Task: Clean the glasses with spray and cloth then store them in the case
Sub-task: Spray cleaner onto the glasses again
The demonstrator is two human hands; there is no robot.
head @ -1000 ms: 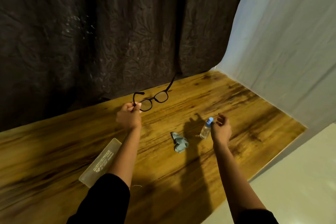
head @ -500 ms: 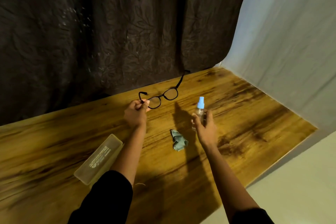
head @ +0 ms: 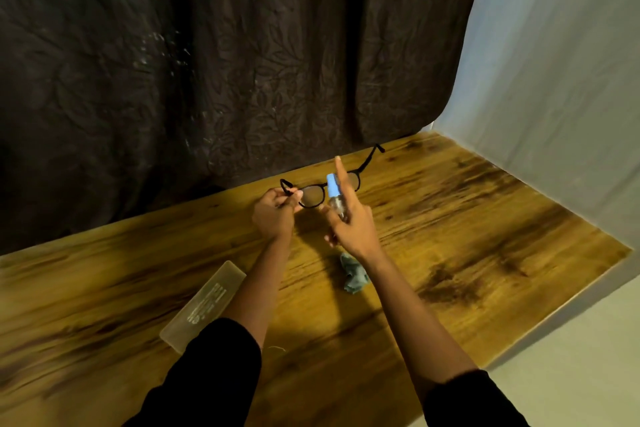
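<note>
My left hand (head: 273, 215) pinches the black-framed glasses (head: 313, 196) by their left temple and holds them above the wooden table (head: 467, 225), arms unfolded. My right hand (head: 351, 218) grips a small clear spray bottle with a blue top (head: 334, 192), raised just in front of the lenses, with its index finger stretched straight up beside the nozzle. A crumpled grey-blue cloth (head: 354, 274) lies on the table below my right wrist. The translucent glasses case (head: 204, 305) lies closed on the table, to the left of my left forearm.
A dark patterned curtain (head: 207, 62) hangs along the table's far edge and a pale sheet (head: 554, 80) covers the right side. The table's right edge (head: 568, 305) drops to a light floor.
My right hand lifted the spray bottle from the table and brought it left and up, close to the glasses. The left hand kept the glasses roughly where they were.
</note>
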